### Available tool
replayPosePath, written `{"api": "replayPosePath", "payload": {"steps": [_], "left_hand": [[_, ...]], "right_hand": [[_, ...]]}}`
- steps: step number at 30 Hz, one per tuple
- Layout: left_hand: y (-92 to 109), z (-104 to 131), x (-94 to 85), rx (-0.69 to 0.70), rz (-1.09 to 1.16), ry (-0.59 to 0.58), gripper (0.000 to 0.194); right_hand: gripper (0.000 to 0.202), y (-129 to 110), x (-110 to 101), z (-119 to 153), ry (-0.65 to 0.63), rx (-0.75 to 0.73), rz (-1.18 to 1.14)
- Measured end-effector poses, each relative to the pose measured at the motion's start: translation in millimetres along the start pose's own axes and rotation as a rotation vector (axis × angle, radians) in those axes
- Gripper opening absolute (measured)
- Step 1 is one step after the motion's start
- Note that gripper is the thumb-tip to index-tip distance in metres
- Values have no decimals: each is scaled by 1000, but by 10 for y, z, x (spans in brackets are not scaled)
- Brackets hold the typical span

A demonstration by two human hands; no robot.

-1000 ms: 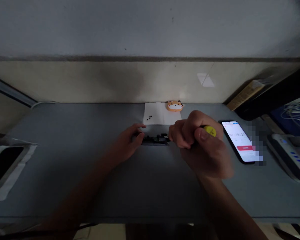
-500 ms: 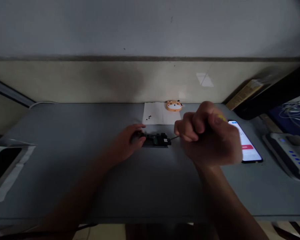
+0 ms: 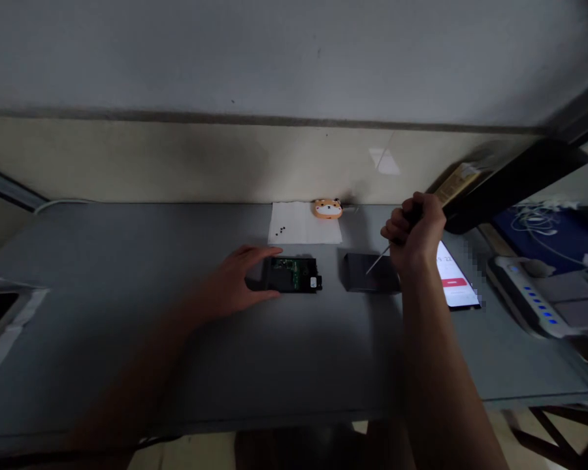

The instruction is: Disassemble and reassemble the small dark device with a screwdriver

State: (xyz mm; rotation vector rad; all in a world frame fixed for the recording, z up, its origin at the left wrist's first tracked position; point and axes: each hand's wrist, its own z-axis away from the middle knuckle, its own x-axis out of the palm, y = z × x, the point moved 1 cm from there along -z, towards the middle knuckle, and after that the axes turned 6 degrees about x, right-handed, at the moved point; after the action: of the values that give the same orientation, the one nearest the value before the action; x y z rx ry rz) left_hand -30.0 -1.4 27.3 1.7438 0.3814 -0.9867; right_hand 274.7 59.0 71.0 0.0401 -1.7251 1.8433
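A small black electronic device (image 3: 304, 277) with a green circuit board exposed lies flat on the grey desk. My left hand (image 3: 235, 281) is at its left end, thumb and fingers spread apart around that end; I cannot tell if they touch it. Further right, my right hand (image 3: 416, 228) is closed around a screwdriver (image 3: 378, 259), its thin metal shaft pointing down and to the left. Under the shaft's tip lies a dark flat cover or case part (image 3: 367, 281), partly behind my right hand.
A white paper sheet (image 3: 298, 225) bears several tiny black screws (image 3: 281, 230) and an orange animal-faced case (image 3: 328, 209). To the right are a lit phone (image 3: 455, 277), a power strip (image 3: 529, 294) and a dark monitor-like object (image 3: 514, 186). A framed dark panel (image 3: 0, 316) lies left.
My right hand has moved up and away from the device with the screwdriver, uncovering the dark cover. My left hand's fingers have opened from their grip on the device's left end.
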Motion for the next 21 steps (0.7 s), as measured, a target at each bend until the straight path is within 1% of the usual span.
{"api": "replayPosePath", "payload": {"steps": [2,5,8,10,12,17,21], "left_hand": [[12,7,-11,-16,-3,-7,64],[34,11,-22,-20,-9,-7,63],[43,12,-21,-7,-5,4,63],[43,14,-17,1,-3,10,62],[46,17,-16,-1,-3,9,61],[67,24,-20,0,1,4,61],[56,23,-3,19,-12,10,62]], "right_hand": [[35,45,6,-25,-11,9,-55],[41,139,110,4,-97,-77,-113],[49,244,234,74,-190,-147,-97],[49,306,273,99,-213,-149,-87],[49,358,269,86,-194,-136,-86],[52,453,211,-8,-95,-107,-66],[53,515,251,6,-73,-81,-5]]}}
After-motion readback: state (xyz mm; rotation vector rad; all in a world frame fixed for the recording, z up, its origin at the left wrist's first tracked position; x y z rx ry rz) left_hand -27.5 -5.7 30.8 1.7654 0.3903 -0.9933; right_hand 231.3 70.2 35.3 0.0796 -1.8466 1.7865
